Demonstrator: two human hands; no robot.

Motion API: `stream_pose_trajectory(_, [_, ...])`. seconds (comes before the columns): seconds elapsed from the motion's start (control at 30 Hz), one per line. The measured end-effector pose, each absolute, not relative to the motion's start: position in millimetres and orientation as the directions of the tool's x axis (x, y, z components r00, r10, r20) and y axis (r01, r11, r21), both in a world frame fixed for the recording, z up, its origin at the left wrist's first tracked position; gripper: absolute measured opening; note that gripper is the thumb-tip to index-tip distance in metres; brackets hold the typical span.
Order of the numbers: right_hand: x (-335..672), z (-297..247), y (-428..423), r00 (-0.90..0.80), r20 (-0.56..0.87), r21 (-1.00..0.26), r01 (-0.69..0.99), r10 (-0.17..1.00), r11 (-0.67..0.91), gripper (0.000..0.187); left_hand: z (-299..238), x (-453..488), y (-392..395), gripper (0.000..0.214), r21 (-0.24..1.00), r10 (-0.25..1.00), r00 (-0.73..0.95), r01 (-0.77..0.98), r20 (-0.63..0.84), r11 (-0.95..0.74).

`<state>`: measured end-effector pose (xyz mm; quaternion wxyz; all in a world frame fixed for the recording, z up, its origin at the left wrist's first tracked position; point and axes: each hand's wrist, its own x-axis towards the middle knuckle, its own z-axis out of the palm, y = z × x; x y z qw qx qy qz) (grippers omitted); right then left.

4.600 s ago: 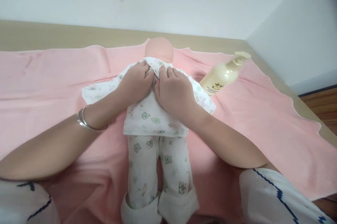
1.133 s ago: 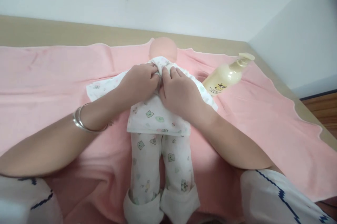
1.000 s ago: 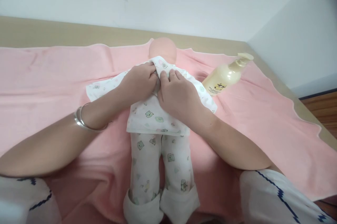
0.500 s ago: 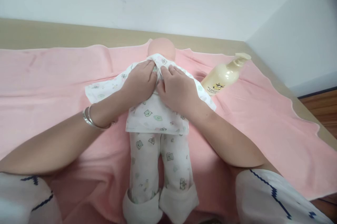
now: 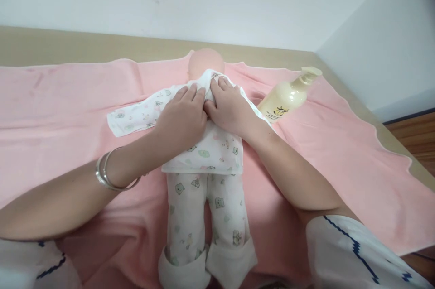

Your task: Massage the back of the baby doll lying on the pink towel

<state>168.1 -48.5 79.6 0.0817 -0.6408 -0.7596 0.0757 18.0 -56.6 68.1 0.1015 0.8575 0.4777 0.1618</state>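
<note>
A baby doll [image 5: 205, 61], its round bald head at the far end, lies stretched out in a white printed shirt [image 5: 217, 155] and matching trousers [image 5: 186, 212] with turned-up cuffs. My left hand [image 5: 183, 114] rests flat on the left part of the shirt's upper body, fingers extended and a little apart. On the right part, close below the head, lies my right hand [image 5: 231, 105], its fingers stretched over the cloth. The thumbs nearly meet at the middle, where the shirt is bunched up. One sleeve spreads out to the left; my right hand and forearm partly cover the other.
A pink blanket [image 5: 340, 166] lies under the doll on a beige tabletop [image 5: 84, 46]. Right of the doll, a cream pump bottle [image 5: 285, 98] leans or lies tilted on the blanket. White walls [image 5: 238, 3] stand behind and at the right.
My left hand has moved slightly down and towards me, its fingers spreading more. My right hand has shifted slightly up towards the doll's head. The cloth between them is bunched differently.
</note>
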Motion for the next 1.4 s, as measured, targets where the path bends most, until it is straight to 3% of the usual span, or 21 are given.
stream_pose_trajectory(0.37, [147.1, 75.2, -82.0, -0.092, 0.139, -0.021, 0.995, 0.986, 0.096, 0.060, 56.1, 10.6, -26.7, 0.054, 0.448, 0.876, 0.445, 0.755, 0.186, -0.479])
stream_pose_trajectory(0.63, [155.9, 78.2, -61.6, -0.059, 0.098, -0.178, 0.981, 0.993, 0.075, 0.062, 52.5, 14.6, -31.5, 0.057, 0.399, 0.906, 0.374, 0.814, 0.198, -0.423])
stream_pose_trajectory(0.8, [162.4, 79.2, -49.1, -0.050, 0.032, -0.280, 0.958, 0.998, 0.057, 0.064, 62.8, 14.0, -42.9, 0.057, 0.368, 0.880, 0.443, 0.799, 0.173, -0.475])
stream_pose_trajectory(0.97, [166.7, 79.2, -46.2, -0.071, 0.022, -0.231, 0.970, 0.997, 0.074, 0.061, 69.5, 12.2, -48.4, 0.060, 0.414, 0.847, 0.513, 0.747, 0.138, -0.520])
stream_pose_trajectory(1.17, [166.1, 93.7, -62.5, -0.142, -0.157, -0.155, 0.981, 0.977, 0.117, 0.069, 67.0, 8.3, -23.1, 0.043, 0.564, 0.895, 0.428, 0.711, 0.127, -0.420])
stream_pose_trajectory(1.27, [157.4, 96.2, -76.2, -0.134, -0.127, -0.097, 0.988, 0.983, 0.123, 0.066, 63.4, 8.7, -13.0, 0.034, 0.573, 0.917, 0.382, 0.729, 0.115, -0.375])
stream_pose_trajectory(1.4, [153.2, 98.4, -80.8, -0.141, -0.088, -0.145, 0.981, 0.986, 0.128, 0.059, 52.8, 11.0, -11.8, 0.047, 0.532, 0.922, 0.341, 0.755, 0.180, -0.383])
